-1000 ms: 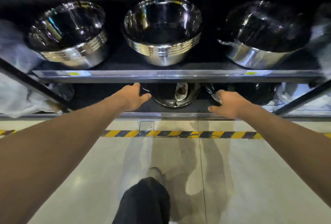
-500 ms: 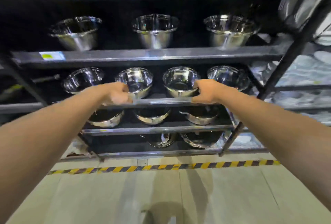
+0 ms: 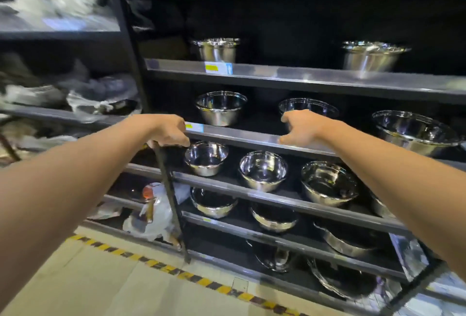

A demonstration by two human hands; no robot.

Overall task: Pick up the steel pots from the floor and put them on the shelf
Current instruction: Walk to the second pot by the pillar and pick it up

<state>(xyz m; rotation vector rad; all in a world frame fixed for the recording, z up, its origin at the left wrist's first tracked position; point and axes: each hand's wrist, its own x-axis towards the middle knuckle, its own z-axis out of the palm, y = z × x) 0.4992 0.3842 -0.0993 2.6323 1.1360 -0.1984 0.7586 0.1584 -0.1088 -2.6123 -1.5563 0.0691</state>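
Shiny steel pots stand on several levels of a dark metal shelf point(image 3: 239, 137). One pot point(image 3: 221, 107) sits on the level behind my hands, and another pot point(image 3: 309, 106) is partly hidden by my right hand point(image 3: 302, 127). Lower down stand a small pot point(image 3: 206, 158) and a wider pot point(image 3: 263, 170). My right hand holds nothing, its fingers apart at the shelf's front edge. My left hand point(image 3: 169, 131) hangs in front of the shelf's upright post point(image 3: 169, 189), fingers curled down with nothing in them. No pot shows on the floor.
The left bay holds plastic-wrapped goods point(image 3: 75, 98), with a plastic bag of items point(image 3: 153, 214) low down. Yellow-black tape point(image 3: 176, 270) runs along the floor in front of the shelf. More pots point(image 3: 370, 55) stand on the upper level.
The view has risen from the bottom shelves and swung left. Both hands have lifted from the lowest level to a middle shelf edge, holding nothing throughout.
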